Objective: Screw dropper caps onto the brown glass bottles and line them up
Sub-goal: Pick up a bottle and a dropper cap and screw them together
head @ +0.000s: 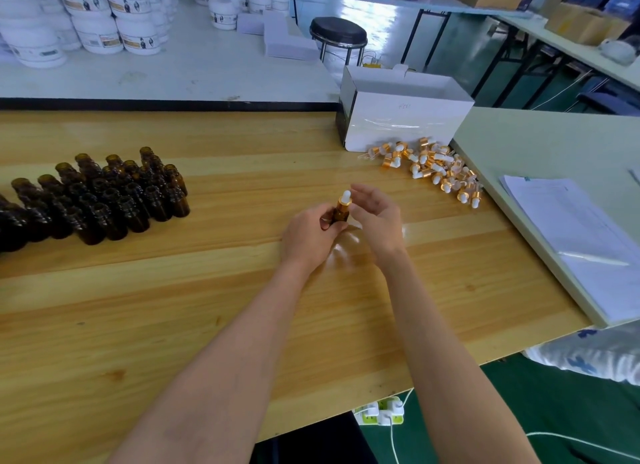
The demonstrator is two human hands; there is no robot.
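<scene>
My left hand [310, 233] grips a brown glass bottle [340, 215] upright at the middle of the wooden table [173, 307]. A gold-collared dropper cap with a white bulb [345, 200] sits on the bottle's neck. My right hand [375, 217] is just right of the cap, fingers spread and relaxed, holding nothing. Several uncapped brown bottles [104, 197] stand in rows at the left. A heap of loose dropper caps [429, 167] lies at the right, in front of a white box.
An open white box [401, 117] stands at the table's far right. A pale green table [554, 145] with a stack of papers [581, 235] adjoins on the right. White tubs [86, 16] are stacked behind, and a black stool [337, 34] stands beyond.
</scene>
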